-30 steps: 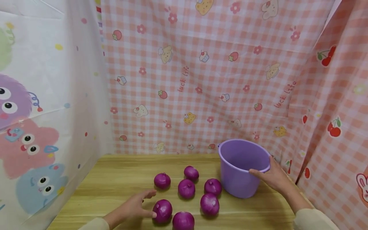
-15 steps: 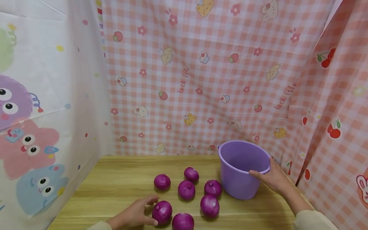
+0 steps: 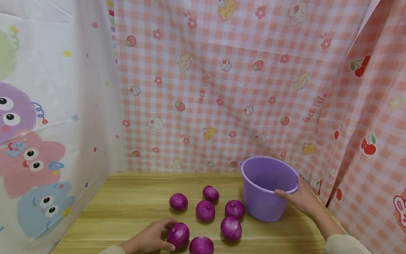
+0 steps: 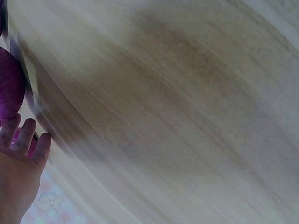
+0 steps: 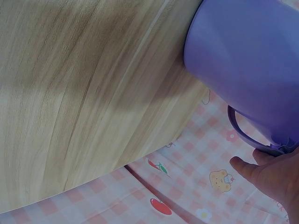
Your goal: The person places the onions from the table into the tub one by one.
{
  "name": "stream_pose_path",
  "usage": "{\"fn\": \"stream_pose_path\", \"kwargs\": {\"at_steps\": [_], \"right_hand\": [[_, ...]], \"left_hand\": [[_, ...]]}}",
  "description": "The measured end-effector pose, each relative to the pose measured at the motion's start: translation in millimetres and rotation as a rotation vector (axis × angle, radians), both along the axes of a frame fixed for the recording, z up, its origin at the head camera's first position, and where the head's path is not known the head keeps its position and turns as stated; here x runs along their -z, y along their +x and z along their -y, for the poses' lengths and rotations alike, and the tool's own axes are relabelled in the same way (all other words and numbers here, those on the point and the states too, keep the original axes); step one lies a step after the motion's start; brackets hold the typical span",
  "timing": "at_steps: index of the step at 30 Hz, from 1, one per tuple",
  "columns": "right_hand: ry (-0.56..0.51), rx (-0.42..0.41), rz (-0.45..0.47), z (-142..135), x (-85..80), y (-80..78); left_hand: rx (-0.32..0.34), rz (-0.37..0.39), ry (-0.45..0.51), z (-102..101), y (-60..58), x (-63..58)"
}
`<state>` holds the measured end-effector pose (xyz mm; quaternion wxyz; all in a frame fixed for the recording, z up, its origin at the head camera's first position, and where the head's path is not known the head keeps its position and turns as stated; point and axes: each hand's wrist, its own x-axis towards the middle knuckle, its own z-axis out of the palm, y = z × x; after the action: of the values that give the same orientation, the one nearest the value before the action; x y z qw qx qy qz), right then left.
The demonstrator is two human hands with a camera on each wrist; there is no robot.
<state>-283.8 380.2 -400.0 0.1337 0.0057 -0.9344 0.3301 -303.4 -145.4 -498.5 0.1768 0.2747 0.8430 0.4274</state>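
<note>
In the head view my left hand [image 3: 148, 237] is at a red onion [image 3: 178, 235] near the table's front, its thumb at the near side and forefinger at the far side. The left wrist view catches only part of that hand [image 4: 21, 163], with fingertips by an onion [image 4: 10, 86]. My right hand [image 3: 301, 197] grips the rim of a purple bucket [image 3: 264, 201], thumb over the near edge. In the right wrist view the bucket's handle [image 5: 247, 136] hangs beside that hand [image 5: 275, 179]. The part of the bucket's inside in view holds nothing.
Several more red onions lie on the wooden table [image 3: 133, 197]: one at the front [image 3: 202, 246], one at the left [image 3: 178, 202], others between there and the bucket. A pink checked curtain [image 3: 203, 88] hangs behind, a white patterned one [image 3: 92, 148] at left.
My left hand has moved slightly right and toward me, and its thumb and fingers have closed in around the front-left onion. The right hand and the bucket have stayed put.
</note>
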Motion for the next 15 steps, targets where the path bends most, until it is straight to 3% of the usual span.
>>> {"fn": "stream_pose_path", "kwargs": {"at_steps": [15], "right_hand": [[0.010,0.011,0.022,-0.6,0.4,0.1]], "left_hand": [[-0.005,-0.039,-0.038,-4.9,-3.5,0.1]]}}
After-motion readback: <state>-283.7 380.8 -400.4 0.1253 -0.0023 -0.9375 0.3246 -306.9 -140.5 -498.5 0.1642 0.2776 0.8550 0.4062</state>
